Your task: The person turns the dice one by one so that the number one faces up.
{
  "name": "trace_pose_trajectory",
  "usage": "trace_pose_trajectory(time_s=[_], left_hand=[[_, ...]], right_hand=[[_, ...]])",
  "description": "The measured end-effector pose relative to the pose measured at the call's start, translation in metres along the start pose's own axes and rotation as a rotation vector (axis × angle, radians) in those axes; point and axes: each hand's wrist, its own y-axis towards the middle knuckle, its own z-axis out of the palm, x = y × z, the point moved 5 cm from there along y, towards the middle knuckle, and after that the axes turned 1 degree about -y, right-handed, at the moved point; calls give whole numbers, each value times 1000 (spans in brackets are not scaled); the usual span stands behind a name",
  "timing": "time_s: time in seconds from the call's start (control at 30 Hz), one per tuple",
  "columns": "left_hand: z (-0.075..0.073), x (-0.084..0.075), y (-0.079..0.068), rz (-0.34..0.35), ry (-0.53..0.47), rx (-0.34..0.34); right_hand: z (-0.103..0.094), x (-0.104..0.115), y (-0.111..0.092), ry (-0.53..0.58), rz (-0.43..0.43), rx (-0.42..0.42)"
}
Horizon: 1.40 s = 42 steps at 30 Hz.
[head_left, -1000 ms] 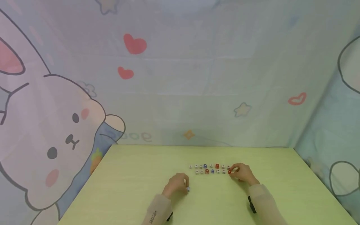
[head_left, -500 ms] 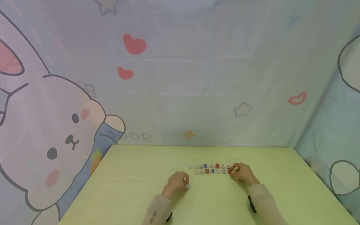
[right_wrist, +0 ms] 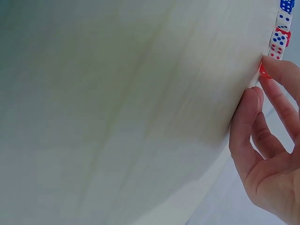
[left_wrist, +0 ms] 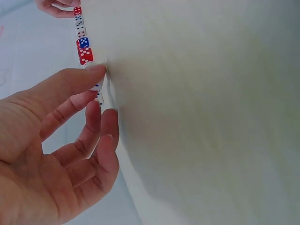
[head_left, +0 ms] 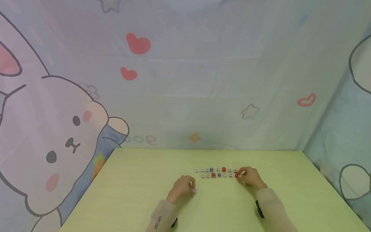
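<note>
Low over the near middle of the table, my left hand (head_left: 182,188) pinches a white die (head_left: 195,191) between thumb and fingers. In the left wrist view the thumb (left_wrist: 70,86) covers most of that die. Farther right, my right hand (head_left: 251,177) has thumb and forefinger on a small red die (head_left: 236,176) at the right end of the front row. The right wrist view shows the same red die (right_wrist: 264,71) partly covered by the fingertips. The left hand is in front of the rows' left end, apart from them.
Two rows of dice run left to right on the pale yellow-green table (head_left: 130,180). Most are white, with larger red dice (head_left: 224,169) and blue dice (head_left: 211,169) among them. A printed cloth (head_left: 185,80) hangs behind the table's back edge.
My left hand has shifted slightly away from me with the white die, which has turned a little in the fingers. My right hand stays at the red die.
</note>
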Motion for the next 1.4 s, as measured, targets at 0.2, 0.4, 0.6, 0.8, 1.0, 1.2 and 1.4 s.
trace_pose_trajectory(time_s=[0.2,0.4,0.6,0.8,1.0,1.2,1.4], left_hand=[[-3,2,2,-6,21,-11],[-5,-1,2,1,39,-21],[-5,-2,2,9,56,-15],[-6,-3,0,7,85,-11],[-7,-8,-2,10,84,-13],[-2,-6,5,59,84,-25],[0,-11,5,18,125,3]], right_hand=[[0,1,4,-10,-10,1],[0,1,5,-13,3,3],[0,0,4,-13,0,-2],[0,0,0,-1,8,0],[0,-2,-1,-6,22,-5],[0,-1,-2,-3,25,3],[0,-6,2,46,-8,21]])
